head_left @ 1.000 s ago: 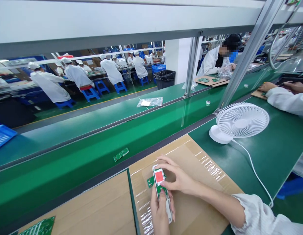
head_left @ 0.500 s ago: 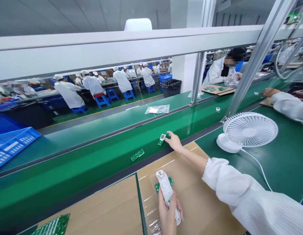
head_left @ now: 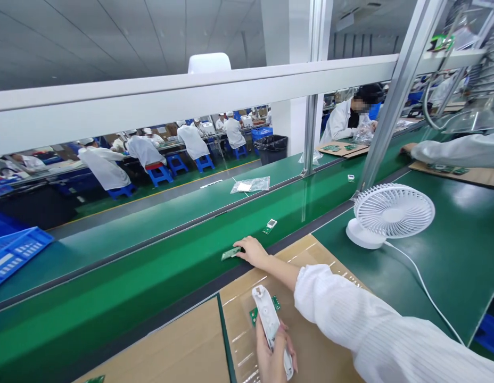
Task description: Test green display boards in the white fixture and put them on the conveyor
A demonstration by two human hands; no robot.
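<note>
My left hand [head_left: 273,354] grips a long white plastic housing [head_left: 270,324] over the cardboard sheet [head_left: 311,351] at the bottom centre. A small green circuit board [head_left: 254,314] lies under the housing on the cardboard. My right hand [head_left: 253,251] reaches out to the green conveyor belt [head_left: 151,276], its fingers curled on a narrow green circuit board [head_left: 230,254]. A second small board with a white display [head_left: 270,226] lies on the belt a little farther right, untouched.
A white desk fan [head_left: 388,213] with a cord stands on the green bench to the right. A clear plastic bag [head_left: 250,185] lies on the far bench. A blue crate [head_left: 15,252] sits far left. Another person's sleeve [head_left: 454,150] rests on cardboard at right; workers sit beyond.
My right hand let go of the board with the display on the belt, then moved left and closed on the narrow green board. The left hand kept hold of the white housing.
</note>
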